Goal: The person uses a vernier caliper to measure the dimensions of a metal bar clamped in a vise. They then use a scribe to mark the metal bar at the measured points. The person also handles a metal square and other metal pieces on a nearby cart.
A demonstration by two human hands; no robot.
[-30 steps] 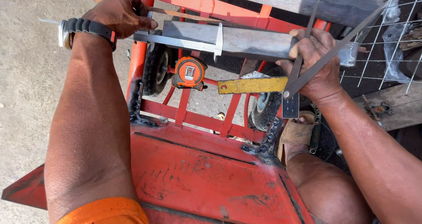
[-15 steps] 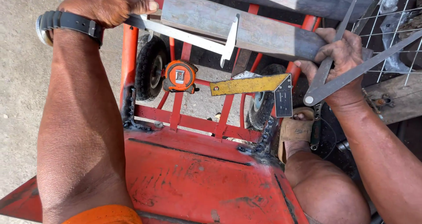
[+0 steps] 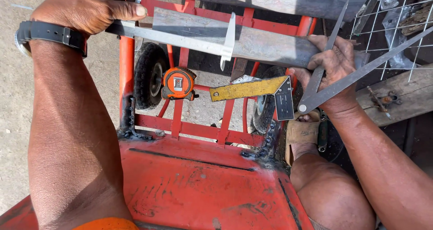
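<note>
A: Where does the grey steel bar (image 3: 252,40) sit?

B: Across the red cart frame (image 3: 180,128), a flat steel rule (image 3: 180,37) with a sliding stop laid along it. The left hand (image 3: 85,6) pinches the rule's end; the right hand (image 3: 333,69) clasps the bar's other end with 2 crossed metal strips (image 3: 343,83).

A: Which step is this?

B: Measuring, it appears. Any next move calls for steady alignment. A tape measure (image 3: 178,83) and yellow square (image 3: 257,90) wait below.

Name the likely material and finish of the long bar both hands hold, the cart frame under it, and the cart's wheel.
Long bar: probably bare steel, dull grey and streaked. Cart frame: seemingly steel tube, painted red, with rough weld beads at the joints. Wheel: apparently black rubber, matte and treaded.
</note>
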